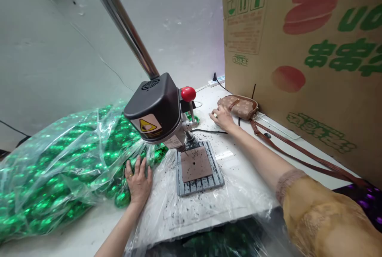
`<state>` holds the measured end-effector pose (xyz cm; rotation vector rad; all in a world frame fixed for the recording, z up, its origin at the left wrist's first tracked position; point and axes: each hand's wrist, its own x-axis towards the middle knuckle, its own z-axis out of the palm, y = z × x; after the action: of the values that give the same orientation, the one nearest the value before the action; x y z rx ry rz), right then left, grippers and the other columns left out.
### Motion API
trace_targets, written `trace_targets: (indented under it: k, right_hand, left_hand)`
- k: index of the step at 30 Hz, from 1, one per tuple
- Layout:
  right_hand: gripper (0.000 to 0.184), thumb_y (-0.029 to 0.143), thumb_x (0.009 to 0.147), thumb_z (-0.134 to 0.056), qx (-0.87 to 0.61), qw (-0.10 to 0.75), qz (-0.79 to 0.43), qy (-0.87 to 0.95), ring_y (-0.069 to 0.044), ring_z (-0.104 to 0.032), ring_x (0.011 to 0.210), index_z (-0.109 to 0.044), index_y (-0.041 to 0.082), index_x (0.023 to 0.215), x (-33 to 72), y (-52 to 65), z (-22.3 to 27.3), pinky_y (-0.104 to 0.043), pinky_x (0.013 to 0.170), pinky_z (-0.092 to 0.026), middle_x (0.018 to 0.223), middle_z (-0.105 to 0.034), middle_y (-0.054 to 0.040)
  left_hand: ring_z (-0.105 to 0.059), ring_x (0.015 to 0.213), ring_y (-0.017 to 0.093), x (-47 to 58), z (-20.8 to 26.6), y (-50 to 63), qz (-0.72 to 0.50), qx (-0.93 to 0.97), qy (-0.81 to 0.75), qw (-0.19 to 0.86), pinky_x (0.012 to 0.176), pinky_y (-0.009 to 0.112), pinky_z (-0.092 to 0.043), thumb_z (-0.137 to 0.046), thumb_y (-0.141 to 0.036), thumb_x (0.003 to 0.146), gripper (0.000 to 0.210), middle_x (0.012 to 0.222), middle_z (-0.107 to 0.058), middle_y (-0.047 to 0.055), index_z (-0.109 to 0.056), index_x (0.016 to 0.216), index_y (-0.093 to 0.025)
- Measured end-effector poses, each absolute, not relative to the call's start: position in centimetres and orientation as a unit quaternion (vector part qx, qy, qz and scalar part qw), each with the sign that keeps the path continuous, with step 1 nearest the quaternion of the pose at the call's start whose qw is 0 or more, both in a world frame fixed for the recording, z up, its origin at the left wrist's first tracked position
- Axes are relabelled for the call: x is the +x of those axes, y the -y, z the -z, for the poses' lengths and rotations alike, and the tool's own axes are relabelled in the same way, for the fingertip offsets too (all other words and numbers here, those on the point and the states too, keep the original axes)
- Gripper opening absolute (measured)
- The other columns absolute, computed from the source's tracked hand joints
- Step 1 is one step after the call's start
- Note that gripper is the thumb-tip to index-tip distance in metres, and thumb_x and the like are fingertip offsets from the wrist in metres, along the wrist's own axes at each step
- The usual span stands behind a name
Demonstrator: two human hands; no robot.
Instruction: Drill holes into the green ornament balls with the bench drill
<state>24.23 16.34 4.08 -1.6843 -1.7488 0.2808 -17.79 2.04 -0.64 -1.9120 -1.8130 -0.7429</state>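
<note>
My left hand (139, 181) rests with fingers spread on shiny green balls (122, 198) at the open edge of a clear plastic bag (59, 157). Beside the brown patterned handbag (243, 107), my right hand (222, 117) has its fingers curled in; a small pale thing shows at them, too small to name. Between my hands stands a bench drill press (155, 106) with a black housing and a red-knobbed lever (188, 94). Under its chuck, a brown square board (195, 164) with a dark hole lies on the slotted grey base (203, 186).
Dark shavings are scattered around the drill base on the white table (227, 155). A large printed cardboard box (268, 62) stands at the right. The handbag's strap (286, 149) trails toward it. A power strip (217, 81) and a black cable (210, 131) lie behind. Clear plastic film covers the front edge.
</note>
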Motion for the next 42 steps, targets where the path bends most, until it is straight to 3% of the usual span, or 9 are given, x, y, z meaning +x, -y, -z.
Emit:
trace_targets:
  k: [5,17,28,31,33,37,39,42]
  right_hand:
    - [0.039,0.043,0.092,-0.057,-0.644,0.226,-0.119,0.721,-0.018,-0.061,0.112,-0.058,0.018,0.122,23.2,-17.3,-1.7,-0.042,0.096,-0.055,0.126,-0.060,-0.0089]
    - [0.043,0.044,0.091,-0.058,-0.606,0.158,-0.143,0.766,-0.019,-0.061,0.112,-0.056,0.017,0.126,15.9,-20.3,-4.8,-0.043,0.095,-0.055,0.126,-0.060,-0.0091]
    - [0.046,0.045,0.091,-0.057,-0.597,0.180,-0.209,0.753,-0.020,-0.061,0.113,-0.054,0.017,0.127,20.1,-15.8,-6.1,-0.045,0.097,-0.055,0.127,-0.060,-0.0093]
    - [0.059,0.054,0.089,-0.057,-0.560,0.192,-0.266,0.760,-0.020,-0.064,0.106,-0.048,0.019,0.136,22.4,-11.4,-7.9,-0.045,0.094,-0.055,0.121,-0.063,-0.0099]
    - [0.070,0.063,0.085,-0.057,-0.497,0.192,-0.325,0.781,-0.019,-0.067,0.097,-0.044,0.023,0.141,23.0,-7.3,-9.1,-0.039,0.088,-0.055,0.117,-0.068,-0.0096]
    - [0.067,0.069,0.079,-0.059,-0.327,0.164,-0.434,0.823,-0.012,-0.069,0.095,-0.051,0.032,0.134,20.1,1.2,-10.2,-0.023,0.081,-0.055,0.113,-0.072,0.0008]
    - [0.067,0.069,0.080,-0.059,-0.286,0.184,-0.439,0.832,-0.013,-0.070,0.094,-0.049,0.032,0.135,16.6,4.1,-9.9,-0.024,0.082,-0.055,0.107,-0.073,0.0016]
    - [0.063,0.061,0.084,-0.060,-0.312,0.204,-0.380,0.847,-0.023,-0.066,0.113,-0.047,0.031,0.138,10.5,5.6,-8.8,-0.038,0.098,-0.052,0.124,-0.068,-0.0050]
  left_hand:
    - [-0.017,0.153,0.035,-18.0,0.7,-2.1,0.255,-0.686,0.648,0.212,0.123,0.056,-0.020,-0.050,-0.034,0.092,0.043,0.146,-0.055,0.011,-0.062,0.130,-0.018]
    - [-0.020,0.152,0.036,-18.8,1.1,-2.2,0.255,-0.699,0.626,0.234,0.122,0.058,-0.022,-0.054,-0.030,0.091,0.043,0.145,-0.055,0.011,-0.060,0.133,-0.019]
    - [-0.021,0.151,0.036,-18.6,1.4,-2.2,0.253,-0.697,0.625,0.242,0.122,0.058,-0.023,-0.055,-0.029,0.091,0.046,0.146,-0.055,0.011,-0.058,0.136,-0.020]
    - [-0.022,0.151,0.036,-18.5,1.5,-2.2,0.256,-0.694,0.629,0.238,0.121,0.059,-0.023,-0.054,-0.029,0.091,0.045,0.146,-0.055,0.011,-0.058,0.136,-0.020]
    - [-0.022,0.151,0.037,-18.3,1.5,-2.1,0.256,-0.692,0.632,0.236,0.121,0.059,-0.023,-0.054,-0.029,0.092,0.045,0.146,-0.055,0.011,-0.058,0.135,-0.020]
    - [-0.024,0.150,0.038,-18.1,1.5,-2.0,0.247,-0.687,0.642,0.234,0.120,0.060,-0.023,-0.053,-0.029,0.092,0.044,0.145,-0.056,0.011,-0.058,0.135,-0.020]
    - [-0.026,0.149,0.038,-18.3,1.7,-2.1,0.248,-0.685,0.645,0.231,0.119,0.060,-0.024,-0.052,-0.029,0.093,0.043,0.145,-0.056,0.011,-0.058,0.135,-0.021]
    - [-0.033,0.146,0.035,-18.9,2.3,-2.4,0.270,-0.678,0.649,0.215,0.118,0.059,-0.028,-0.048,-0.028,0.095,0.036,0.142,-0.058,0.013,-0.060,0.128,-0.020]
